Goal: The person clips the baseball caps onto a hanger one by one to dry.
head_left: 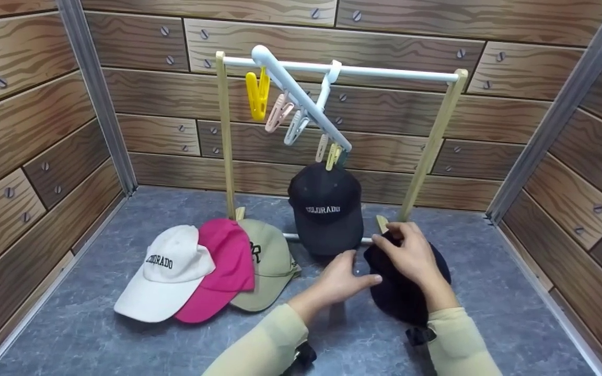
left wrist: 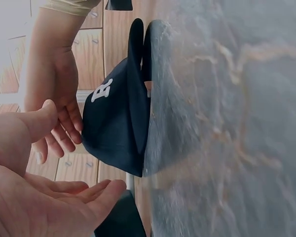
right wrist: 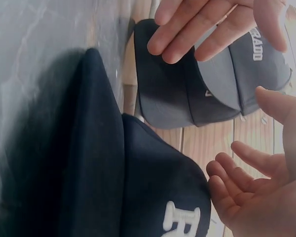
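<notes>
A dark navy cap [head_left: 397, 295] with a white letter on its front lies on the table at the right, brim down. Over its crown is my right hand [head_left: 411, 256], fingertips right at the fabric and fingers loosely spread [right wrist: 256, 192]. My left hand [head_left: 337, 282] hovers at the cap's left side, palm turned toward it, thumb out and fingers extended [left wrist: 54, 192]. Behind both hands a black COLORADO cap [head_left: 327, 190] hangs from a yellow clothespin [head_left: 334, 156] at the near end of a white hanger [head_left: 301, 99].
White [head_left: 168, 261], pink [head_left: 222, 261] and olive [head_left: 264, 266] caps overlap on the table at the left. The hanger hooks over the white bar [head_left: 395, 73] of a wooden-legged rack. More clothespins, including a larger yellow one [head_left: 257, 96], hang along it. Wood-patterned walls enclose the table.
</notes>
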`<state>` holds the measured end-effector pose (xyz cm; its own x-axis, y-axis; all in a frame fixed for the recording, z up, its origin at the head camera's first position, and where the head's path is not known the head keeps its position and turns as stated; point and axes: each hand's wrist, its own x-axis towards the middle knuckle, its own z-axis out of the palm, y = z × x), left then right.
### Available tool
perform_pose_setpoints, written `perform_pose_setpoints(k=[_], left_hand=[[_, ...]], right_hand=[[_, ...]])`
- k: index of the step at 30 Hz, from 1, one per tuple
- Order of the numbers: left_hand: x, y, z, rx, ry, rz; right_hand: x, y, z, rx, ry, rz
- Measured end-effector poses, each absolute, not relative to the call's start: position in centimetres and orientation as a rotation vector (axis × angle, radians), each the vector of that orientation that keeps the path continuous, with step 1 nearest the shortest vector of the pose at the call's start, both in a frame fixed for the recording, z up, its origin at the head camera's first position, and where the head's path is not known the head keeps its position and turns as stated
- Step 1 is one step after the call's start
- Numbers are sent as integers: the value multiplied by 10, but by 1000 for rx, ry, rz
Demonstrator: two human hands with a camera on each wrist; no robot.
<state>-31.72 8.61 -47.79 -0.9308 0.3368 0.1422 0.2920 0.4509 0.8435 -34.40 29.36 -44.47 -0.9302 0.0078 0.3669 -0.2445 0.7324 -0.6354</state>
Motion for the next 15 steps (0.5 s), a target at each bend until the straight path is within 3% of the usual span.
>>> perform_pose_setpoints(k=[15], left_hand=[[-328,102,-481,626,2597,1590]], right_hand=[[-346,327,-439,81,-2605,1024]])
